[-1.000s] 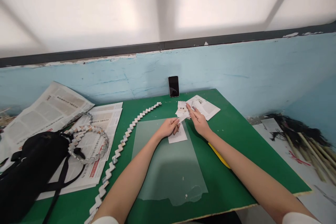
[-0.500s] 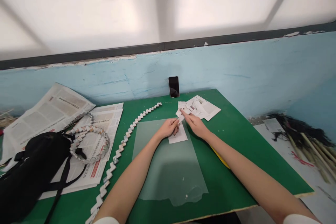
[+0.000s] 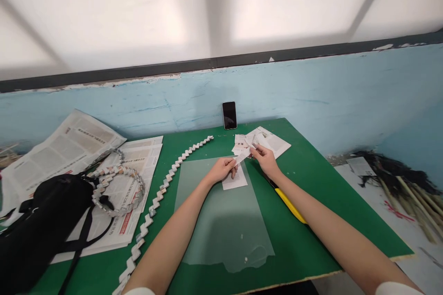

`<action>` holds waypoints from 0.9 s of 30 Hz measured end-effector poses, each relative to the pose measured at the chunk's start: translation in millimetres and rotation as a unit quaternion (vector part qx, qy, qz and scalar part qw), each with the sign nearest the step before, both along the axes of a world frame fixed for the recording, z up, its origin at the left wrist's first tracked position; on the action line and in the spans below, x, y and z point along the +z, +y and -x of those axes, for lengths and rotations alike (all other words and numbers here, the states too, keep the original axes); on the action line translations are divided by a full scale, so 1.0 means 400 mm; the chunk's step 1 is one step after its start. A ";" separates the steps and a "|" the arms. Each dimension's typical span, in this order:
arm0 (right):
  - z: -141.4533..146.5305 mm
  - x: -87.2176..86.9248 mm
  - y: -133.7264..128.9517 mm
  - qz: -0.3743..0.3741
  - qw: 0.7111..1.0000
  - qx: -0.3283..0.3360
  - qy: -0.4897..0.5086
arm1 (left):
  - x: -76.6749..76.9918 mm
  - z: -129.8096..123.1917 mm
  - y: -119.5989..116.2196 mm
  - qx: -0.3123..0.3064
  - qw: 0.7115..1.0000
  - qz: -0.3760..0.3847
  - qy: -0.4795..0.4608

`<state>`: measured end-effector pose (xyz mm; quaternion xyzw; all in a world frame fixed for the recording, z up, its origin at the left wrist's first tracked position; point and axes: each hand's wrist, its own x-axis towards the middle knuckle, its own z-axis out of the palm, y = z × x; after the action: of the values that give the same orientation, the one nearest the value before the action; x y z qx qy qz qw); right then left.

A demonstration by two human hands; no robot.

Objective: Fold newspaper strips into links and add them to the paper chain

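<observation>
A small strip of printed paper [image 3: 242,156] stretches between my hands above the green table. My left hand [image 3: 223,169] pinches its near left end. My right hand [image 3: 266,159] is closed on the far right end, thumb and fingers together. Under my left hand a white paper piece [image 3: 236,181] lies on a translucent sheet [image 3: 224,221]. Several printed paper pieces [image 3: 275,142] are piled just beyond my right hand. A yellow-handled tool [image 3: 290,205], perhaps a cutter, lies partly hidden beneath my right forearm.
A zigzag folded-paper chain [image 3: 162,189] runs along the left of the sheet. Newspapers [image 3: 145,147], a coiled paper chain [image 3: 138,189] and a black bag [image 3: 58,212] are farther left. A phone [image 3: 229,115] leans on the blue wall. Sticks [image 3: 418,203] lie on the right.
My right hand has drawn back from the paper pile and its stretched fingers have closed on the strip's end. More of the yellow-handled tool shows. My left hand has barely moved.
</observation>
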<state>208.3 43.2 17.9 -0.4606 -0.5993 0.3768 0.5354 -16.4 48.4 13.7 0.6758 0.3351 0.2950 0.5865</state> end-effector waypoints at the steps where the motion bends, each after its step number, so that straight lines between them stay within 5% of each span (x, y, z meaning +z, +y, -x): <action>1: 0.001 0.001 -0.001 0.002 1.000 0.003 0.011 | 0.001 0.001 0.001 0.010 1.000 0.003 -0.008; 7: 0.001 0.002 -0.003 0.013 0.999 0.022 0.032 | -0.009 0.005 0.014 0.118 0.990 0.016 -0.077; 11: 0.001 0.008 -0.007 0.031 0.994 0.097 -0.024 | -0.012 0.009 0.017 0.203 0.971 -0.002 -0.122; 27: -0.011 -0.011 0.006 0.108 0.977 0.169 0.075 | -0.001 0.003 0.012 0.208 0.974 -0.007 -0.090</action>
<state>212.9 45.7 13.4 -0.3780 -0.5826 0.5576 0.4547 -17.5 53.3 13.2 0.5663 0.4118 0.4726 0.5352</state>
